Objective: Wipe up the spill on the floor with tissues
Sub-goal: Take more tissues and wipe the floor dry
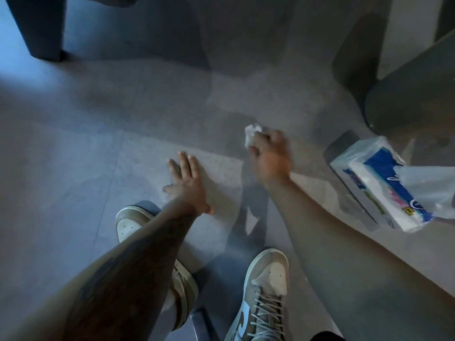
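Observation:
My right hand (270,153) is blurred and closed around a crumpled white tissue (251,135) that sticks out past the fingers, low over the grey tiled floor (73,168). A wet patch (236,102) with an irregular edge spreads on the tiles just beyond the tissue. My left hand (186,183) rests flat on the floor with the fingers spread, palm down, left of the right hand. A pack of tissues (379,185) in clear plastic with blue print lies on the floor to the right, its wrapper torn loose at the near end.
My two beige sneakers (266,291) stand near the bottom, the left shoe (128,222) partly behind my left forearm. A dark furniture leg (39,28) rises at the top left. A grey rounded base (413,94) sits at the right, beyond the pack.

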A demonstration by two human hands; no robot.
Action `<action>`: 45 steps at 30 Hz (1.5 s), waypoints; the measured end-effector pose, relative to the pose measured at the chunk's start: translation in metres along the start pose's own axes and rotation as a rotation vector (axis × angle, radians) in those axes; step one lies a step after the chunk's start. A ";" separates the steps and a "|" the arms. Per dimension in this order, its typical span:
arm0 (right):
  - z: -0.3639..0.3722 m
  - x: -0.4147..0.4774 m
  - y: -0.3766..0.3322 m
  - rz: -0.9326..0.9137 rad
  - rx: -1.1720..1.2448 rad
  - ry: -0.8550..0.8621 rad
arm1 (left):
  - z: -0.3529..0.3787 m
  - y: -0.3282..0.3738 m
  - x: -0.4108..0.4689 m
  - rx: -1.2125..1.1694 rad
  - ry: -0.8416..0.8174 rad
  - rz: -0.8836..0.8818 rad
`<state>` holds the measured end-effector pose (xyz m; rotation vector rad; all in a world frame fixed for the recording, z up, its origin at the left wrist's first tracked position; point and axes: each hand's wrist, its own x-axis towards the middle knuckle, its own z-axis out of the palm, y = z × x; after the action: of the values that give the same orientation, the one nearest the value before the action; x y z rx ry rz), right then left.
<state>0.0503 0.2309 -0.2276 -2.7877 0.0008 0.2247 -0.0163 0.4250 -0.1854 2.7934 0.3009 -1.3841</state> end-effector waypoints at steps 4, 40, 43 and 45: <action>0.011 -0.027 -0.059 -0.398 0.006 -0.236 | 0.001 -0.004 0.000 -0.001 0.013 0.020; -0.084 0.136 0.098 0.255 -0.227 0.011 | 0.002 0.004 0.005 0.073 0.018 0.014; -0.075 0.129 0.024 -0.017 -0.124 -0.060 | 0.000 0.004 0.003 0.074 0.006 0.001; -0.058 0.107 -0.002 -0.194 -0.145 -0.180 | 0.000 0.003 0.002 0.052 0.014 0.003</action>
<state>0.1646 0.2161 -0.1900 -2.8744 -0.3411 0.4413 -0.0144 0.4220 -0.1874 2.8449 0.2639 -1.3929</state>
